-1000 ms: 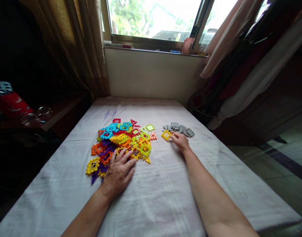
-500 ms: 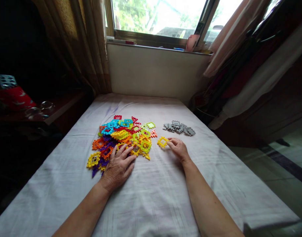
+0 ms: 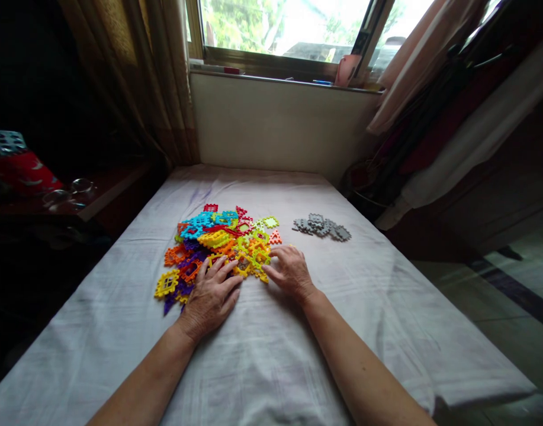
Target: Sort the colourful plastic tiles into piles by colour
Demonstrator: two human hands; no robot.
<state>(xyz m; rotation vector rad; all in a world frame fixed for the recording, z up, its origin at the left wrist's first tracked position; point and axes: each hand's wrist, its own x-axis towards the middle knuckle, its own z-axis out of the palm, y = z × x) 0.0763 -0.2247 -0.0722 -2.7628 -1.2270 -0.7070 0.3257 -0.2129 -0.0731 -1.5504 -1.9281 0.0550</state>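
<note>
A heap of colourful plastic pieces [image 3: 213,239] in yellow, orange, purple, blue, red and green lies left of centre on the white-covered table. My left hand [image 3: 211,296] rests with spread fingers on the heap's near edge. At the heap's right edge is my right hand [image 3: 291,271], its thumb and fingers apart and close to the yellow and green pieces. A sliver of yellow shows behind its knuckles; the rest of that piece is hidden. Farther right sits a small pile of grey pieces [image 3: 322,227], touched by neither hand.
The white cloth [image 3: 262,355] covers the table. On a dark side surface at the left are a red container [image 3: 25,174] and a pair of glasses [image 3: 69,192]. A window is ahead, a curtain hangs left, and clothes hang at the right.
My right hand has moved left, from the separate yellow piece to the heap's edge, and now mostly covers that piece. My left hand has stayed on the heap.
</note>
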